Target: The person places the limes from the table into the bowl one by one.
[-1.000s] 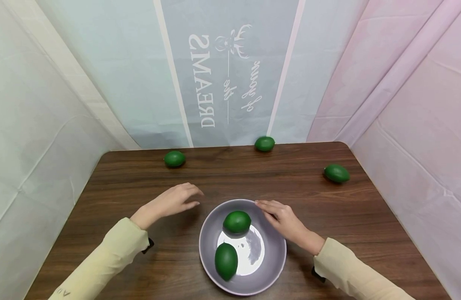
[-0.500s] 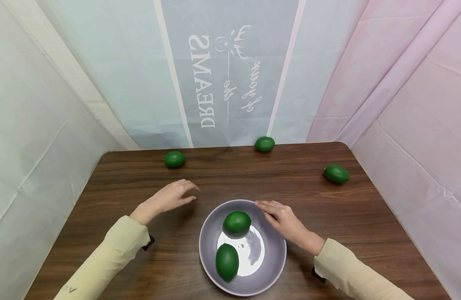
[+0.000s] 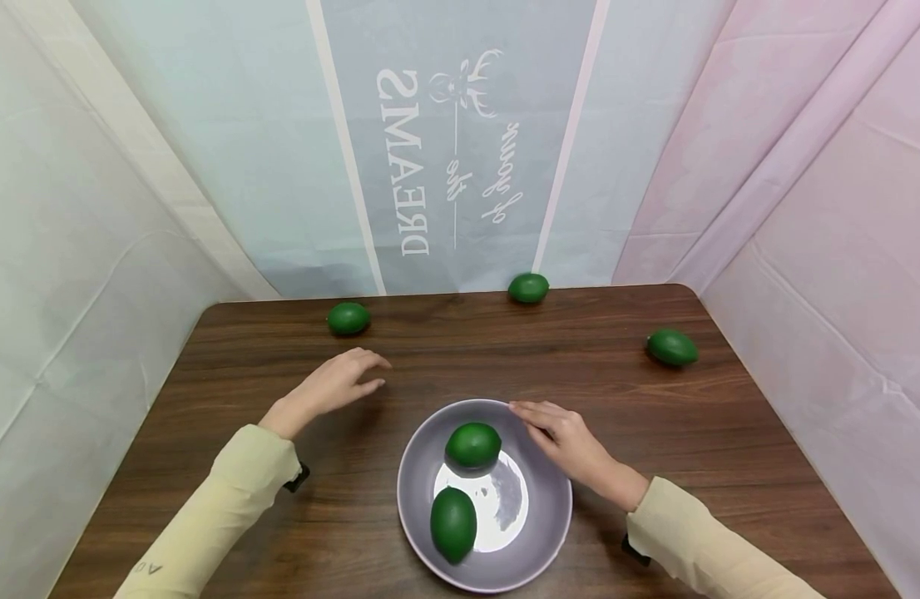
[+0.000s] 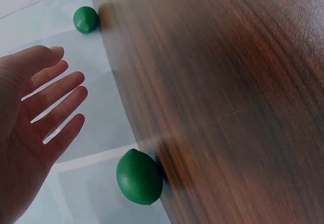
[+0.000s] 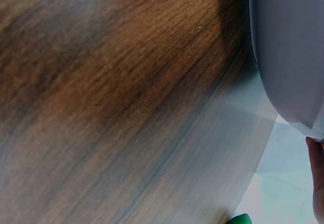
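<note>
My left hand (image 3: 331, 384) hovers over the table to the left of the bowl, holding nothing. Its fingers are apart and relaxed in the left wrist view, where the hand (image 4: 45, 92) is at the left edge. The closest fruit to it is a green lime (image 3: 348, 319) at the back left of the table. My right hand (image 3: 568, 441) rests with nearly straight fingers on the upper right rim of a purple-grey bowl (image 3: 531, 545). Inside the bowl lie two limes, one farther back (image 3: 473, 444) and one nearer (image 3: 453, 523). The right wrist view shows the bowl's outer wall (image 5: 291, 46) and a fingertip at its rim.
Another lime (image 3: 529, 288) is at the table's back edge, and one more (image 3: 672, 347) sits to the right. The dark wooden table (image 3: 580, 358) is bordered by a printed cloth (image 3: 460, 166) behind and pale cloth walls on both sides.
My left hand has moved slightly away from the bowl, up and to the left toward the back-left lime. My right hand has stayed at the bowl's rim.
</note>
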`<state>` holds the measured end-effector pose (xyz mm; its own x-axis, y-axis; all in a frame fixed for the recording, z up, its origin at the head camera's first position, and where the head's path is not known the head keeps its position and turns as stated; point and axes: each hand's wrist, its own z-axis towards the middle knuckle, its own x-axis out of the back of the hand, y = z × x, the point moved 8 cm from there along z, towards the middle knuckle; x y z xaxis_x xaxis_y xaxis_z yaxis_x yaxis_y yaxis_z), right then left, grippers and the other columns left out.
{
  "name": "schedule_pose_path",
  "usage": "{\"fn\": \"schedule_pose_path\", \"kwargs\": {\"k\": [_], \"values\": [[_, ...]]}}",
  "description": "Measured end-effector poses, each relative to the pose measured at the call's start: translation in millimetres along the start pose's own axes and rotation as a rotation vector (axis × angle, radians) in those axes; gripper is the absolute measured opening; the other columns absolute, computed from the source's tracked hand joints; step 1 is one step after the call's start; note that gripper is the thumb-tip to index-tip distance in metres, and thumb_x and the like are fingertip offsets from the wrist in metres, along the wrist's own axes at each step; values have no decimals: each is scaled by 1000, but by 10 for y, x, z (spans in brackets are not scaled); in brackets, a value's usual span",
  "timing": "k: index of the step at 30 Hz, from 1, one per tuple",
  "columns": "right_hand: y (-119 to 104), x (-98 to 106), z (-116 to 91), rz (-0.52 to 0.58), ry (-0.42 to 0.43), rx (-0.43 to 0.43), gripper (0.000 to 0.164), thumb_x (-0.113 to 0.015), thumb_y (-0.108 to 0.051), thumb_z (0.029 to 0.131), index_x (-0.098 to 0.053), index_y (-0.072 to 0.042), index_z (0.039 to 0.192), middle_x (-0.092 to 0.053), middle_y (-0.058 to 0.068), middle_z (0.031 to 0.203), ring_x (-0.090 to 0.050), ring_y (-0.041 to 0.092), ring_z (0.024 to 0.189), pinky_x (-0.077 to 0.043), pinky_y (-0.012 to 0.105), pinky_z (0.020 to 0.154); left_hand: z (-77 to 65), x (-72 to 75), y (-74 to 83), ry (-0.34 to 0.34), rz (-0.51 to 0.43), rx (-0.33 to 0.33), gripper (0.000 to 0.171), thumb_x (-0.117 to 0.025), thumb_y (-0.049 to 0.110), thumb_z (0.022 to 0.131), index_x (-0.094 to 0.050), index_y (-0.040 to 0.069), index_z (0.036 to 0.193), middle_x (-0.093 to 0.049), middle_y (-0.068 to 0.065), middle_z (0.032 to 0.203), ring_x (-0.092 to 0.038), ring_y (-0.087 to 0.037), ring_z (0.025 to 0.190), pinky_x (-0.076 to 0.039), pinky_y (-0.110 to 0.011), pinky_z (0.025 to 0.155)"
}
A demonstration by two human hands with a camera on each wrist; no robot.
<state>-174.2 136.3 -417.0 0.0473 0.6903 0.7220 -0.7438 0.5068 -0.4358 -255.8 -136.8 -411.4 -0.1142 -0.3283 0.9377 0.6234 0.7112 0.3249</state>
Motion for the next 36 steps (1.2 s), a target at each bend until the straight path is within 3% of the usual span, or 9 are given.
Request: {"fn": "schedule_pose_path", "kwargs": {"k": [15, 27, 36], "values": [[7, -1, 9, 0, -11, -1, 33, -64, 3, 79, -65, -3, 111, -64, 7, 111, -60, 21, 100, -47, 26, 84, 89, 81, -175, 71, 14, 79, 29, -64, 16, 86, -61, 2, 111, -61, -10, 109, -54, -26, 104, -44, -42, 86], [5, 12, 15, 6, 3, 8, 35, -64, 5, 77, -66, -3, 110, -65, 7, 110, -60, 22, 99, -47, 27, 83, 147, 229, -251, 186, 41, 62, 31, -66, 13, 83, -60, 0, 111, -59, -14, 110, -55, -28, 103, -44, -43, 84], [-18, 24, 16, -1, 45, 49, 37, -66, 9, 73, -66, -1, 108, -66, 8, 107, -62, 25, 94, -49, 29, 80, 151, 270, -304, 208, 40, 100, 33, -66, 12, 83, -58, 0, 113, -59, -15, 111, -52, -31, 105, -41, -47, 88]]}}
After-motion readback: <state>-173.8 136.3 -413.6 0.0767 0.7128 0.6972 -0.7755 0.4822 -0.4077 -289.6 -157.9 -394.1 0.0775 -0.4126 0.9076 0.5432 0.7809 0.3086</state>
